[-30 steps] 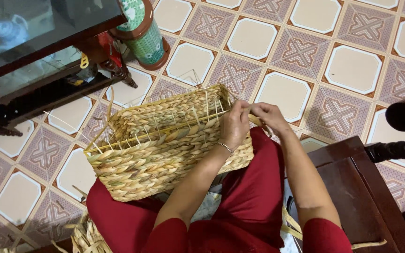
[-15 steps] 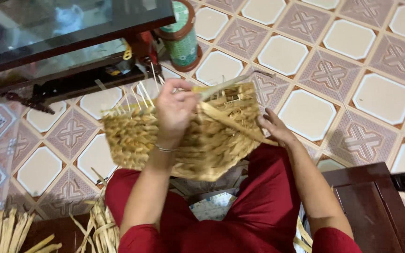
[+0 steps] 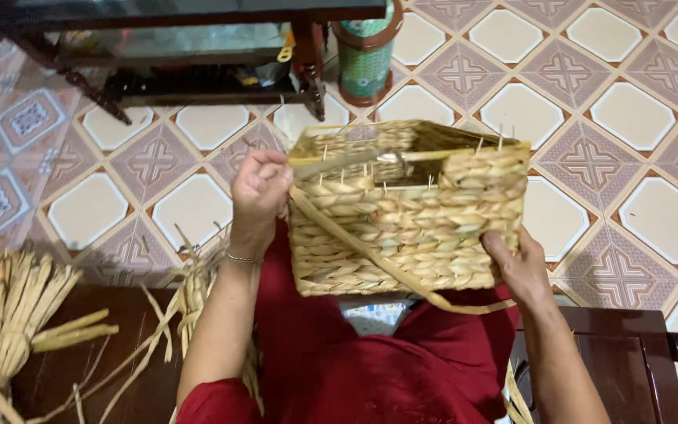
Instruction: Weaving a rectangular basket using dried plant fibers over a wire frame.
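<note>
Over red-clad knees, left hand (image 3: pixel 260 188) pinches a straw strand (image 3: pixel 370 255), right hand (image 3: pixel 521 267) grips the woven basket (image 3: pixel 417 212).

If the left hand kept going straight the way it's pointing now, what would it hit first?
The left hand points up and right, so it would likely meet the woven basket at its near top corner first, which it already touches.

Left hand (image 3: pixel 260 188) raised in closed grip; right hand (image 3: pixel 521 267) lower, cupped.
</note>
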